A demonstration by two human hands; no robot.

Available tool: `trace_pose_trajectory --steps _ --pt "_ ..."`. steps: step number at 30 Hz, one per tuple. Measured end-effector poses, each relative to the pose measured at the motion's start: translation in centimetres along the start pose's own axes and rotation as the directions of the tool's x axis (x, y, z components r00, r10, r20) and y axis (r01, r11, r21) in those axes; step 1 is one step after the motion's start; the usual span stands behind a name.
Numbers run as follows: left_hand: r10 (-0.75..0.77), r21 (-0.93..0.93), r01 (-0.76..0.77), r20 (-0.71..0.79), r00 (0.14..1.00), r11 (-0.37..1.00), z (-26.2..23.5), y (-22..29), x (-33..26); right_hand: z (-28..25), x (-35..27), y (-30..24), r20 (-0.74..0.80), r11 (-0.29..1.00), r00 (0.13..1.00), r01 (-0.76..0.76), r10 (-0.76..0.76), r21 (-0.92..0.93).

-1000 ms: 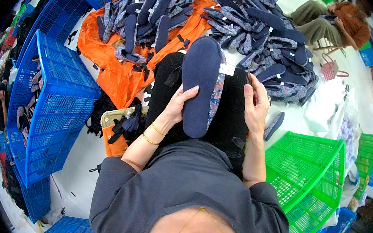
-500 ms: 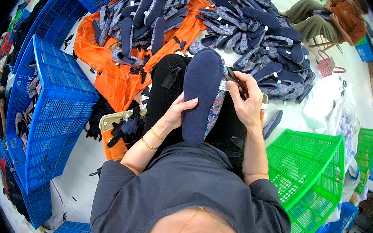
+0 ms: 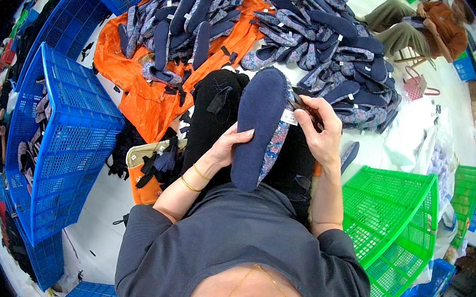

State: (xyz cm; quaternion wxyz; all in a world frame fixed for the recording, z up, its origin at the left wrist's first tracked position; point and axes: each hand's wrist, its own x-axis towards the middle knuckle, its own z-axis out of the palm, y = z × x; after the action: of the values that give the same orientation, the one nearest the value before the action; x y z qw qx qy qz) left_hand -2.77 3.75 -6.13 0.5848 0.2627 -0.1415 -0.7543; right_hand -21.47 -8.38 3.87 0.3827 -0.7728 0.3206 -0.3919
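Right hand (image 3: 318,134) fingertips tucking behind edge of navy slipper (image 3: 260,129); what they are pinching beside white tag (image 3: 289,117) too small to tell. Slipper's patterned upper mostly facing away. Lap hiding under slipper. Green crate (image 3: 397,221) running off right rim. Seated person (image 3: 427,29) at top right blurring, partly cropped.

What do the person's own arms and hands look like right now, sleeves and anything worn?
Both hands are bare, no gloves. The left hand has two thin gold bangles at the wrist. The right hand wears nothing visible. Dark grey sleeves are pushed up to the elbows, forearms bare.
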Motion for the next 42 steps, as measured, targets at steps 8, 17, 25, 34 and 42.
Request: trace_pose_trajectory --steps 8,17,25,34,42 --pt "0.063 0.101 -0.058 -0.051 0.997 0.993 0.8 0.2 0.0 0.0 0.5 -1.3 -0.028 0.996 0.999 -0.043 0.045 0.074" --pt "0.144 0.317 -0.102 -0.112 0.983 0.943 1.0 0.2 -0.2 1.7 1.3 0.7 -0.142 0.991 0.984 -0.093 0.107 0.100" --pt "0.036 0.165 -0.013 -0.131 0.991 0.986 0.6 0.1 -0.3 0.2 1.8 2.6 -0.028 0.730 0.937 -0.252 0.348 0.635" --pt "0.037 0.107 -0.026 -0.096 0.995 0.994 -0.2 0.1 -0.3 1.4 -0.4 2.5 -0.079 0.977 0.983 -0.150 0.163 0.149" --pt "0.044 0.241 -0.029 -0.058 0.997 0.970 1.5 1.6 -0.5 1.1 1.5 3.5 -0.080 0.954 0.992 -0.068 0.095 0.291"
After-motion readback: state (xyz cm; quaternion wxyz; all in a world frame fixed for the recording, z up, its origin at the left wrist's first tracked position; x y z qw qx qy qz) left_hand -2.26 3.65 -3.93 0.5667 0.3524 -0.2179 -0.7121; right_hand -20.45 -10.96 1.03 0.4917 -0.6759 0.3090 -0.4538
